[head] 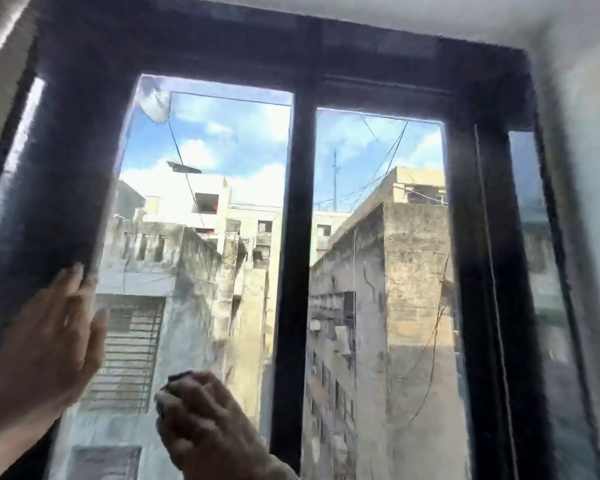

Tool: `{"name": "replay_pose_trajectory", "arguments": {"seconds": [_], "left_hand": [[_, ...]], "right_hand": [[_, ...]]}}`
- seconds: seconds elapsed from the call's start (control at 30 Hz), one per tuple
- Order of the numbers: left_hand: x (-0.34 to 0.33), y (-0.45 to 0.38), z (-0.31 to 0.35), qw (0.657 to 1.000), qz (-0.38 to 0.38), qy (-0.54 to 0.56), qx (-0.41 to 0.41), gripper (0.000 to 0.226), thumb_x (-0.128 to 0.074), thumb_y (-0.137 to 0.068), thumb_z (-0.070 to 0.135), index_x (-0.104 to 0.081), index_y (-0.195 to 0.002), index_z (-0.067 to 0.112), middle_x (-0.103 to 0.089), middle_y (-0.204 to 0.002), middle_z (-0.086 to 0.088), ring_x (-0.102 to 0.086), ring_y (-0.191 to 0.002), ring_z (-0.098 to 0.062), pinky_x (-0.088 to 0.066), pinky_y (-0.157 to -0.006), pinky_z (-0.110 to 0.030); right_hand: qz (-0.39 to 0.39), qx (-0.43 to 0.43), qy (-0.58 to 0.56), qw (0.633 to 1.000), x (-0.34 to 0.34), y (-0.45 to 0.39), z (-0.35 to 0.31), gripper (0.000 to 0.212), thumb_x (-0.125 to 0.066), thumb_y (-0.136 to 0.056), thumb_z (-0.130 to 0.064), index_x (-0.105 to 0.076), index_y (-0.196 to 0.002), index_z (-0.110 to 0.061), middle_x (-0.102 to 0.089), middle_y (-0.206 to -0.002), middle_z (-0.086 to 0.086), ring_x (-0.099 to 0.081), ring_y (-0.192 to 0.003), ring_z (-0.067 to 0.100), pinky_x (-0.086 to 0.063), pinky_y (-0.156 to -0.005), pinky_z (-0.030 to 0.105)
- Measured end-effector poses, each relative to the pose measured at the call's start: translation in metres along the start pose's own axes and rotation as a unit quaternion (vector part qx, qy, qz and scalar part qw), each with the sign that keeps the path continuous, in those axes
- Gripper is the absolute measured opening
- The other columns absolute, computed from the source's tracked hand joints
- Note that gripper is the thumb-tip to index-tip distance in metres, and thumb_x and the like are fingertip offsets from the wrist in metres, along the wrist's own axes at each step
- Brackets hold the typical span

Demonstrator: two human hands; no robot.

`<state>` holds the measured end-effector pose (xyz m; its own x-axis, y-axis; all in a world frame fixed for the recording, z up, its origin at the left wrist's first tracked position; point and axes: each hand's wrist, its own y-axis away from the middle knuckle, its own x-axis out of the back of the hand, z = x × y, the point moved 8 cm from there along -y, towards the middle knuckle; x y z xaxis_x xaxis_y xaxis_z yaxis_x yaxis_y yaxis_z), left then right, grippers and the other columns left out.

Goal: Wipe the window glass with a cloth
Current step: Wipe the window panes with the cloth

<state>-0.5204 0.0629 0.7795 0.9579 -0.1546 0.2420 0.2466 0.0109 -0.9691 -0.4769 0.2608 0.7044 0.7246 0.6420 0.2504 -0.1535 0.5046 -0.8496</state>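
The window glass (201, 188) of the left pane fills the middle of the head view, inside a dark frame (293, 237). My right hand (205, 424) presses low on this pane, closed around a small dark cloth (174, 386) that shows only at the fingertips. My left hand (45, 344) lies flat with fingers spread against the left frame post and the pane's left edge. A second pane (381, 237) lies to the right of the centre bar.
A thick dark frame post (478, 271) bounds the right pane, with a narrow side pane (541, 289) and a white wall (589, 168) beyond. A curtain edge (0, 39) hangs at the upper left. Buildings and wires show outside.
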Motion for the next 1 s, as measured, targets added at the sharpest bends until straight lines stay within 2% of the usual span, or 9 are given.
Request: {"name": "replay_pose_trajectory", "arguments": {"seconds": [0.23, 0.33, 0.4, 0.47, 0.53, 0.67, 0.73, 0.87, 1.0], "left_hand": [[0.017, -0.040, 0.197, 0.980, 0.106, 0.089, -0.145, 0.059, -0.043, -0.101, 0.026, -0.034, -0.154, 0.000, -0.035, -0.164, -0.022, -0.036, -0.152, -0.036, -0.043, -0.120, -0.054], [-0.006, -0.046, 0.232, 0.981, 0.079, 0.083, -0.158, 0.060, -0.038, -0.103, 0.033, -0.033, -0.155, 0.004, -0.030, -0.167, -0.019, -0.028, -0.156, -0.033, -0.040, -0.122, -0.055], [-0.017, -0.045, 0.235, 0.985, 0.073, 0.056, -0.148, 0.061, -0.033, -0.104, 0.038, -0.033, -0.156, 0.006, -0.029, -0.167, -0.017, -0.027, -0.157, -0.033, -0.040, -0.121, -0.057], [-0.022, -0.046, 0.232, 0.984, 0.087, 0.042, -0.149, 0.062, -0.030, -0.105, 0.041, -0.031, -0.157, 0.009, -0.028, -0.168, -0.015, -0.025, -0.158, -0.031, -0.038, -0.122, -0.057], [-0.024, -0.048, 0.230, 0.983, 0.098, 0.027, -0.154, 0.063, -0.028, -0.105, 0.044, -0.028, -0.158, 0.010, -0.026, -0.169, -0.014, -0.023, -0.159, -0.029, -0.036, -0.125, -0.055], [-0.022, -0.048, 0.230, 0.983, 0.100, 0.026, -0.150, 0.064, -0.029, -0.104, 0.044, -0.031, -0.157, 0.008, -0.027, -0.168, -0.016, -0.025, -0.158, -0.031, -0.037, -0.124, -0.055], [-0.020, -0.046, 0.234, 0.983, 0.098, 0.023, -0.153, 0.063, -0.031, -0.104, 0.042, -0.032, -0.156, 0.006, -0.028, -0.167, -0.018, -0.026, -0.157, -0.033, -0.039, -0.122, -0.056], [-0.021, -0.045, 0.230, 0.984, 0.094, 0.027, -0.148, 0.063, -0.029, -0.105, 0.042, -0.031, -0.157, 0.007, -0.027, -0.168, -0.018, -0.025, -0.157, -0.033, -0.038, -0.123, -0.057], [-0.022, -0.046, 0.230, 0.980, 0.112, 0.026, -0.160, 0.064, -0.024, -0.106, 0.044, -0.027, -0.158, 0.007, -0.025, -0.169, -0.018, -0.024, -0.158, -0.033, -0.036, -0.124, -0.057]], "right_hand": [[0.173, -0.179, 0.112, 0.962, 0.225, -0.004, 0.165, 0.032, -0.068, -0.097, -0.003, -0.071, -0.128, -0.009, -0.069, -0.138, 0.015, -0.051, -0.138, 0.024, -0.045, -0.121, 0.042], [0.214, -0.316, 0.166, 0.909, 0.272, 0.024, 0.237, 0.035, -0.054, -0.100, -0.014, -0.065, -0.131, -0.001, -0.060, -0.143, 0.023, -0.049, -0.139, 0.036, -0.038, -0.122, 0.035], [0.203, -0.353, 0.194, 0.893, 0.270, 0.030, 0.265, 0.042, -0.057, -0.097, -0.002, -0.060, -0.139, 0.007, -0.055, -0.148, 0.027, -0.048, -0.140, 0.043, -0.035, -0.127, 0.040], [0.199, -0.332, 0.207, 0.898, 0.246, 0.005, 0.268, 0.035, -0.060, -0.097, 0.006, -0.065, -0.132, 0.005, -0.060, -0.144, 0.026, -0.050, -0.140, 0.042, -0.038, -0.127, 0.051], [0.178, -0.245, 0.194, 0.933, 0.204, -0.028, 0.239, 0.024, -0.059, -0.099, 0.004, -0.073, -0.118, -0.003, -0.068, -0.136, 0.018, -0.055, -0.138, 0.033, -0.034, -0.130, 0.040], [0.001, -0.023, 0.156, 0.988, 0.138, -0.003, 0.178, 0.038, -0.061, -0.095, 0.006, -0.068, -0.132, -0.003, -0.070, -0.133, 0.013, -0.058, -0.135, 0.024, -0.047, -0.123, 0.038], [0.015, -0.039, 0.182, 0.982, 0.170, 0.016, 0.202, 0.037, -0.058, -0.099, 0.002, -0.067, -0.135, -0.004, -0.070, -0.136, 0.012, -0.059, -0.137, 0.022, -0.049, -0.123, 0.043], [0.211, -0.288, 0.186, 0.915, 0.229, 0.001, 0.259, 0.023, -0.050, -0.108, -0.003, -0.072, -0.114, -0.001, -0.063, -0.134, 0.013, -0.059, -0.129, 0.021, -0.057, -0.111, 0.048], [0.046, -0.054, 0.165, 0.984, 0.149, -0.021, 0.193, 0.024, -0.058, -0.099, 0.007, -0.072, -0.118, 0.002, -0.073, -0.125, 0.018, -0.064, -0.127, 0.030, -0.055, -0.113, 0.046]]}}
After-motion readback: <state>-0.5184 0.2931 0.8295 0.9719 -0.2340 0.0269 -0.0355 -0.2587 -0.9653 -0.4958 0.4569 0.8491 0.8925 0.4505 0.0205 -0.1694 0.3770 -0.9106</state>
